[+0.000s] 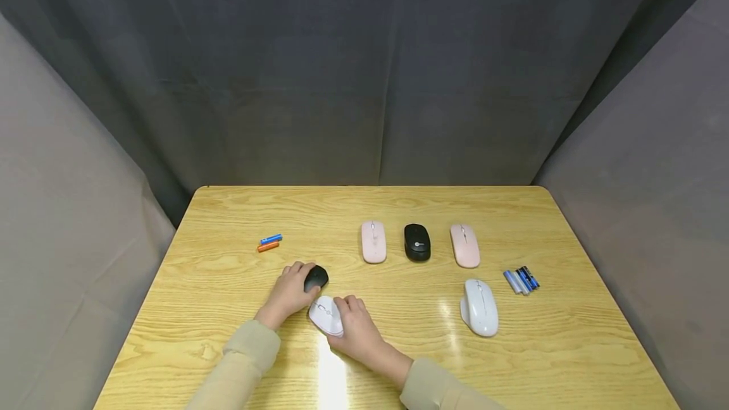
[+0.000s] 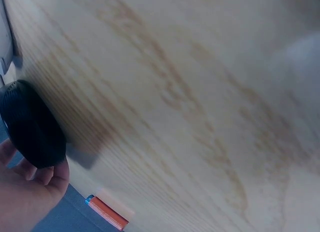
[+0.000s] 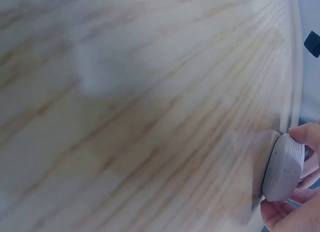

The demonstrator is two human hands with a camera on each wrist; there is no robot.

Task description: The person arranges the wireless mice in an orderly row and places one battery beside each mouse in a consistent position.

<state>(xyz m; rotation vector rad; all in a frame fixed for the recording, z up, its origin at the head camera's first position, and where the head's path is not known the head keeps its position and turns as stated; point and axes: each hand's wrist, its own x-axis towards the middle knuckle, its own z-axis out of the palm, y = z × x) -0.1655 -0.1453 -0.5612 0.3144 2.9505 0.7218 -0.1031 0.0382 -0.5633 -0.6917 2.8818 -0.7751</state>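
Near the middle front of the table, my left hand grips a small black computer mouse, fingers over its far side and thumb at its near side. The left wrist view shows the same black mouse with fingertips curled against its lower end. Just nearer to me, my right hand holds a white mouse by its right side. In the right wrist view the ridged side of the white mouse sits between thumb and fingers. The two mice are close together, and the palms hide parts of both.
Behind the hands stand a pink mouse, a black mouse and another pink mouse. A larger white mouse lies to the right, near several blue batteries. At left lie a blue battery and an orange battery.
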